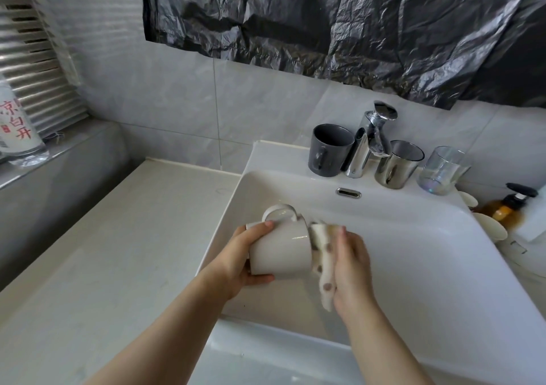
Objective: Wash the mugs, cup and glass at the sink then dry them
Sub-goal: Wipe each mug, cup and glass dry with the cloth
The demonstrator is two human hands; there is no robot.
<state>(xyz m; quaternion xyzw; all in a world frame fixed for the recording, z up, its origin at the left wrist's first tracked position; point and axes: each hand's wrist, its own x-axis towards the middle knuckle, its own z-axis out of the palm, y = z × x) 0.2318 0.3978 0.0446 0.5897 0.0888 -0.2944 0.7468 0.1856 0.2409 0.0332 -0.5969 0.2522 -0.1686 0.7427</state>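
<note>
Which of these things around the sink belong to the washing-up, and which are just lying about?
In the job: white mug in left hand, cloth in right hand, grey mug, metal cup, glass, tap, sink.
Lying about: pump bottle, water bottle, black plastic sheet.

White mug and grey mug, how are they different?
The white mug lies tipped sideways over the sink, gripped by the left hand; the grey mug stands upright beside the faucet. A cloth is pressed to the white mug's mouth; the grey mug has none. Both have handles.
</note>
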